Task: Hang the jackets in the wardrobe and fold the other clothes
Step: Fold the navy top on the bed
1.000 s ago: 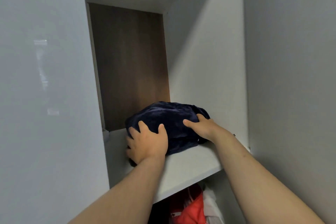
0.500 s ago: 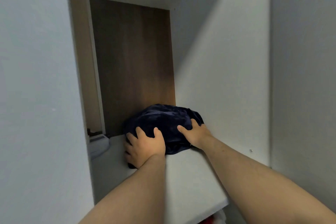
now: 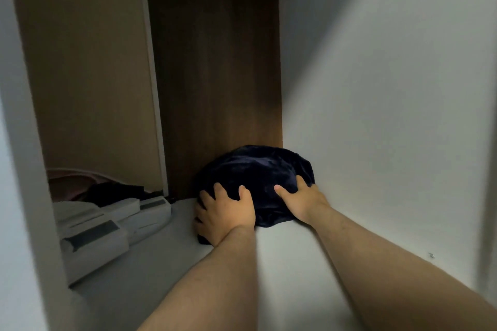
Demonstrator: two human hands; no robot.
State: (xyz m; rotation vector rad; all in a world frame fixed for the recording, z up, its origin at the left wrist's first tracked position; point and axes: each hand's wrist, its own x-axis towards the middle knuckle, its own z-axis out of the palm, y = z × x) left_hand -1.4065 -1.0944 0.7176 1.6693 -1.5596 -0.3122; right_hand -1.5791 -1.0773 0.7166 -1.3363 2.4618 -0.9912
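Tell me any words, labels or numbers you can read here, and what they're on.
No text can be read.
Dark navy velvety folded garment: no tag or print shows.
White boxy items with dark grey strips: any markings are too dim and blurred to read.

The dark blue garment (image 3: 255, 169) is plush, velvety cloth with a faint sheen on its creases, lying on a shelf (image 3: 282, 263) of smooth, matt white board. The back panel (image 3: 215, 75) shows dark wood grain, dull-finished; the side wall (image 3: 390, 115) is the same smooth white, and the white boxes (image 3: 107, 234) at left look like hard plastic.
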